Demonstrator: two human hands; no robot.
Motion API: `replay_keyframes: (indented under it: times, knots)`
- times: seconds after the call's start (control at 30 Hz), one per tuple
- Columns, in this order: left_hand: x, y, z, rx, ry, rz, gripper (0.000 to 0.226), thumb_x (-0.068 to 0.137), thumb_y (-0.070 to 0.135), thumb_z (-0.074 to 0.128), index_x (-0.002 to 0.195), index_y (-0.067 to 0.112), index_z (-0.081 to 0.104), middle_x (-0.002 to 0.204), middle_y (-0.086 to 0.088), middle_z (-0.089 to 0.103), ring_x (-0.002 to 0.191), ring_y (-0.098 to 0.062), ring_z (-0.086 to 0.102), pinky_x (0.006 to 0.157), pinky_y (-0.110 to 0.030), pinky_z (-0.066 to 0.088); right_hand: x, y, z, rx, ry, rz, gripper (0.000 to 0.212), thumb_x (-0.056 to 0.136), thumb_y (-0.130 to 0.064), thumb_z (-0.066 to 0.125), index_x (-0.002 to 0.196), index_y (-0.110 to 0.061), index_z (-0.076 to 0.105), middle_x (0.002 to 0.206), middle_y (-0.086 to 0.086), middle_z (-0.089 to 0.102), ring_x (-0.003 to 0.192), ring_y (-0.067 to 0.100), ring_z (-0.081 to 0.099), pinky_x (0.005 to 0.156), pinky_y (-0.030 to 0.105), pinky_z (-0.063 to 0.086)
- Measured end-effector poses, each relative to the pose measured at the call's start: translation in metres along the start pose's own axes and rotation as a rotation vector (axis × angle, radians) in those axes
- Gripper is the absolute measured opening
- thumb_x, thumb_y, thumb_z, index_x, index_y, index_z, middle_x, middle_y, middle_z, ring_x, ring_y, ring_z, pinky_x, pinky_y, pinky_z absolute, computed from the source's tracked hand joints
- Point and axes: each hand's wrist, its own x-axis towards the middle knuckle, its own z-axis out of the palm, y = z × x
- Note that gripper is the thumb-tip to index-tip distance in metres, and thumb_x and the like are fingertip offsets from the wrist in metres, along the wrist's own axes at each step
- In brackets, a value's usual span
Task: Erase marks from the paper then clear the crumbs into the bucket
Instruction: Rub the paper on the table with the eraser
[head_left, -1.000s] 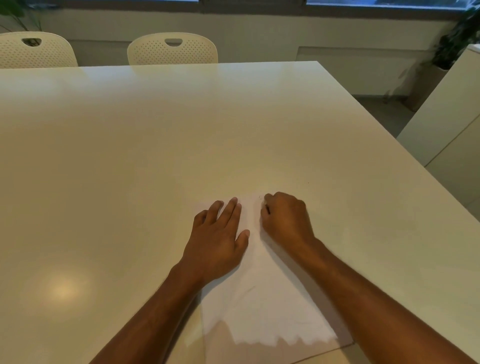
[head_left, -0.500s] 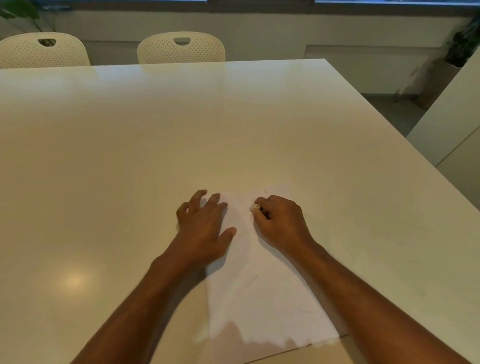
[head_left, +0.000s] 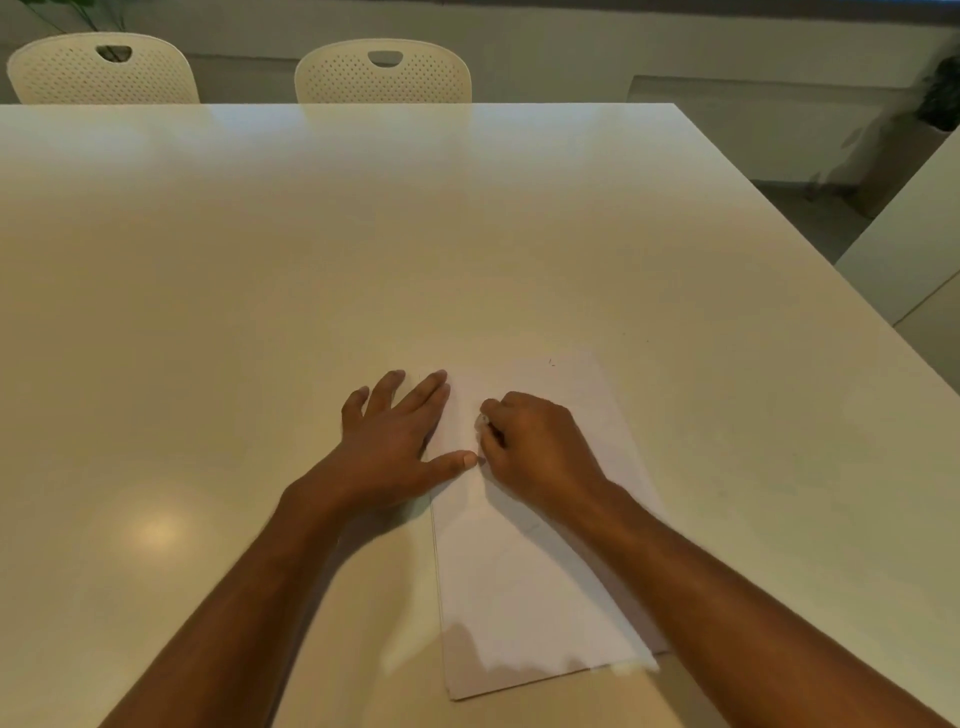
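A white sheet of paper (head_left: 524, 571) lies flat on the smooth, glossy cream tabletop (head_left: 260, 270), near the near edge and a little right of centre. It is a thin rectangle, long side running near to far, with a faint pencil line across its middle that is hard to make out and a small dark speck by its far right corner. Its near end is washed out by a bright patch and a shadow.

The left hand (head_left: 395, 441) rests flat on the paper's far left corner, fingers straight and spread, thumb pointing right; part of the hand lies on the bare tabletop. The right hand (head_left: 540, 447) sits just beside it on the paper, fingers curled in a tight grip around a small pale eraser (head_left: 483, 422), of which only a sliver shows at the fingertips. Thumb tip and right hand nearly touch.

A soft round light reflection glows on the tabletop at the left. Two cream perforated plastic chairs (head_left: 384, 73) stand at the far edge, their seats hidden. A pale cabinet (head_left: 919, 249) is cut off at the right.
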Motion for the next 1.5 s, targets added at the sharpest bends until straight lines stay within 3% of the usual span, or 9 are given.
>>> replay_keyframes:
  times: [0.13,0.3,0.47,0.63,0.8,0.97,1.1,1.27,1.5]
  knots:
    - [0.002,0.000,0.001,-0.012,0.013,-0.008,0.102,0.075,0.088,0.018,0.159,0.031,0.003,0.165,0.020,-0.008,0.152,-0.020,-0.011,0.120,-0.052,0.000,0.021,0.038,-0.014,-0.134,0.109,0.248,0.023,0.091,-0.022,0.046,0.080,-0.013,0.064,0.077,0.006,0.062,0.074,0.028,0.059,0.059,0.031,0.031]
    - [0.004,0.000,0.001,0.003,0.010,-0.016,0.111,0.066,0.091,0.011,0.159,0.031,0.004,0.165,0.019,-0.007,0.152,-0.021,-0.009,0.120,-0.052,0.005,0.000,-0.015,-0.004,-0.019,-0.086,-0.038,0.018,0.090,-0.021,0.051,0.076,-0.015,0.061,0.071,0.003,0.057,0.066,0.024,0.055,0.059,0.032,0.043]
    - [0.003,-0.001,0.002,-0.006,0.032,-0.011,0.107,0.070,0.091,0.014,0.158,0.031,0.005,0.165,0.018,-0.006,0.152,-0.022,-0.008,0.119,-0.053,0.004,0.022,0.028,-0.026,-0.143,0.145,0.168,0.019,0.090,-0.021,0.051,0.083,-0.013,0.066,0.073,0.005,0.063,0.067,0.028,0.059,0.057,0.031,0.042]
    - [0.002,0.000,0.000,0.011,0.005,-0.010,0.120,0.060,0.099,0.002,0.158,0.030,0.003,0.165,0.018,-0.008,0.152,-0.023,-0.008,0.119,-0.052,0.006,-0.001,-0.013,-0.008,0.011,-0.058,-0.011,0.022,0.092,-0.026,0.047,0.076,-0.017,0.061,0.069,-0.001,0.057,0.063,0.019,0.054,0.060,0.034,0.047]
    - [0.002,-0.003,-0.001,0.001,-0.008,0.009,0.111,0.068,0.094,0.016,0.158,0.031,0.000,0.165,0.019,-0.011,0.152,-0.021,-0.012,0.119,-0.051,0.002,0.022,0.032,-0.018,-0.156,0.104,0.248,0.021,0.090,-0.021,0.047,0.076,-0.013,0.061,0.069,0.004,0.057,0.068,0.027,0.058,0.057,0.030,0.029]
    - [-0.001,-0.007,-0.006,-0.014,-0.077,0.048,0.121,0.062,0.099,0.025,0.157,0.032,-0.008,0.163,0.020,-0.020,0.151,-0.019,-0.018,0.118,-0.049,-0.002,-0.006,-0.021,-0.002,0.019,-0.081,-0.047,0.022,0.091,-0.023,0.051,0.070,-0.018,0.054,0.067,-0.001,0.054,0.061,0.019,0.052,0.055,0.030,0.036]
    - [-0.001,-0.005,-0.007,-0.013,-0.067,0.035,0.119,0.066,0.097,0.033,0.158,0.033,-0.007,0.163,0.021,-0.018,0.150,-0.018,-0.017,0.118,-0.049,-0.002,0.023,0.020,-0.012,-0.140,0.062,0.181,0.023,0.092,-0.025,0.046,0.080,-0.015,0.063,0.073,0.004,0.061,0.070,0.027,0.057,0.057,0.030,0.032]
    - [-0.001,-0.006,-0.007,-0.006,-0.070,0.043,0.120,0.061,0.095,0.028,0.158,0.032,-0.006,0.163,0.021,-0.018,0.151,-0.019,-0.016,0.118,-0.048,0.001,-0.007,-0.028,-0.001,0.019,-0.110,-0.099,0.024,0.093,-0.022,0.050,0.073,-0.014,0.059,0.066,0.001,0.055,0.060,0.019,0.052,0.056,0.031,0.043]
    - [-0.001,-0.005,-0.007,-0.004,-0.068,0.033,0.122,0.066,0.097,0.032,0.158,0.028,-0.008,0.163,0.017,-0.019,0.151,-0.019,-0.016,0.119,-0.049,-0.001,0.024,-0.002,-0.007,-0.071,-0.009,0.014,0.023,0.091,-0.024,0.046,0.075,-0.015,0.060,0.069,0.001,0.057,0.064,0.023,0.056,0.057,0.032,0.042]
